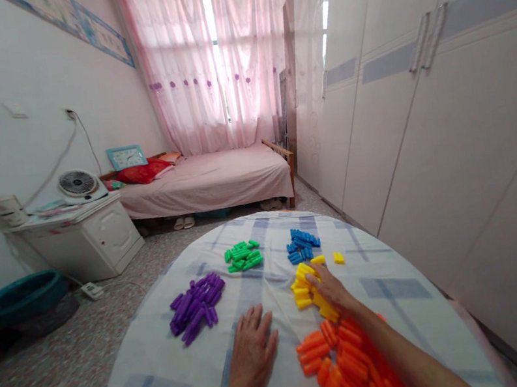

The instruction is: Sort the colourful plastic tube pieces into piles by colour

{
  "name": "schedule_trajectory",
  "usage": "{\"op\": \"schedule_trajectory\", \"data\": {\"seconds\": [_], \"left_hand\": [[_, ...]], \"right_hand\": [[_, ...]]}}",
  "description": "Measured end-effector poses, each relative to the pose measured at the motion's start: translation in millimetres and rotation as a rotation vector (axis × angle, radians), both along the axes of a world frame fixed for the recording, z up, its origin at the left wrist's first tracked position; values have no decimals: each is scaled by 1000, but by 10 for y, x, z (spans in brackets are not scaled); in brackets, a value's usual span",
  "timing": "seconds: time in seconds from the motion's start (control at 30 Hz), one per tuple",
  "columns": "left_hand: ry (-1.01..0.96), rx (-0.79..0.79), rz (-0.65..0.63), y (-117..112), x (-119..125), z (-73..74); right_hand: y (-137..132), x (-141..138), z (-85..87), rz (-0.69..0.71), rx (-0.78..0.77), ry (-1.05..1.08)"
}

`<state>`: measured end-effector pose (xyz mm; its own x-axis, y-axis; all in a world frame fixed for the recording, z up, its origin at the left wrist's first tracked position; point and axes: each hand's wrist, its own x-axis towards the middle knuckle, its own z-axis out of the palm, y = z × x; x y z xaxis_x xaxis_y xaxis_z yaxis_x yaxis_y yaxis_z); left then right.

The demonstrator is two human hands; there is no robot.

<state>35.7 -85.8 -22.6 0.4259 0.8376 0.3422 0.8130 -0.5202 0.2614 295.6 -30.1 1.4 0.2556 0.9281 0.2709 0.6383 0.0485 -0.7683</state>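
My left hand (252,350) lies flat, palm down, on the checked cloth of the round table (161,381), fingers stretched out and holding nothing. My right hand (330,288) rests on the heap of yellow pegs (303,285), fingers bent onto them; whether it grips one is hidden. Orange pegs (338,358) are piled under and beside my right forearm. Purple pegs (195,306) lie to the left of my left hand. Green pegs (243,255) and blue pegs (301,244) sit farther back. One yellow peg (339,258) lies apart to the right.
A bed (209,182) with a pink cover stands under the curtained window. A white cabinet (82,239) with a fan is at the left, a teal basin (21,299) on the floor. Wardrobe doors (426,126) line the right wall.
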Motion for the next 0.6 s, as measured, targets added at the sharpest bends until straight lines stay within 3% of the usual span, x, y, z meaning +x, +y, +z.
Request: {"op": "schedule_trajectory", "data": {"seconds": [0.1, 0.17, 0.23, 0.3, 0.4, 0.47, 0.53, 0.6], "left_hand": [[-17, 11, 3, -17, -1, 17], [-30, 14, -1, -23, -3, 32], [-53, 18, -7, -13, -5, 54], [-90, 16, -14, 10, -10, 84], [-186, -14, 1, -5, -18, 135], [-261, -44, 16, -113, -19, 169], [-285, -75, -53, -317, -7, 196], [-226, -117, -237, -570, 29, 208]], "right_hand": [[-21, -333, 196, 191, -17, 26], [-129, -410, 374, 254, -5, 34], [-325, -320, 518, 257, 21, 34], [-598, -82, 558, 193, 52, 19], [-1087, 369, 375, -165, 100, -66], [-1399, 587, 153, -316, 25, -84], [-1638, 667, -65, -359, -2, -87], [-1771, 610, -226, -358, 3, -81]]}}
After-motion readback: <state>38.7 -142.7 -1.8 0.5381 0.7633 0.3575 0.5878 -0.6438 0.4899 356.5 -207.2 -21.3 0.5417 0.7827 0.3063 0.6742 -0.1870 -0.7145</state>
